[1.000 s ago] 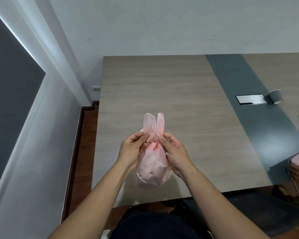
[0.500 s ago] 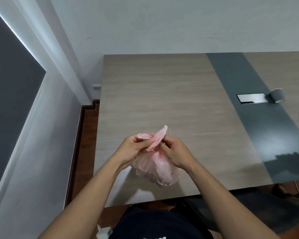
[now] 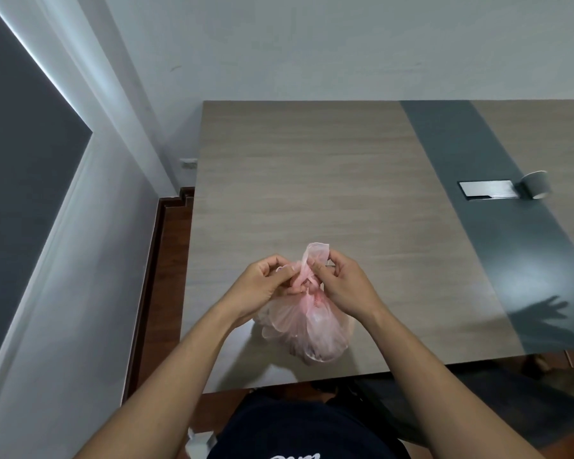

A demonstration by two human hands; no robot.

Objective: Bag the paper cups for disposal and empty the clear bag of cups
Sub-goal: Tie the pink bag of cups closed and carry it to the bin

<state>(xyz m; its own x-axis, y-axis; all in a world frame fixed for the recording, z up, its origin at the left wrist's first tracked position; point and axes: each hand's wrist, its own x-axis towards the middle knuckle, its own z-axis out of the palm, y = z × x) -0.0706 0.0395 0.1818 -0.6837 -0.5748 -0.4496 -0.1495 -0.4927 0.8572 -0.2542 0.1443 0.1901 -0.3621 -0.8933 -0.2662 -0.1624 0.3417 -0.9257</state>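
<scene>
A thin pink plastic bag (image 3: 307, 329), bulging with something I cannot make out, rests on the wooden table (image 3: 312, 180) near its front edge. My left hand (image 3: 262, 286) pinches one of the bag's handles at the neck. My right hand (image 3: 342, 283) pinches the other handle, whose loop sticks up between my hands. The two handles cross and twist at the neck. A grey paper cup (image 3: 535, 184) lies on its side far to the right, on the table's dark strip.
A metal cable hatch (image 3: 487, 189) sits in the dark grey strip (image 3: 478, 226) beside the cup. The wall runs close behind the table. On the left the table edge drops to a brown floor (image 3: 166, 293). A hand's shadow falls at the right front.
The bag came down from being held upright in the air to lying on the table. Its two upright handles are now crossed and twisted together at the neck.
</scene>
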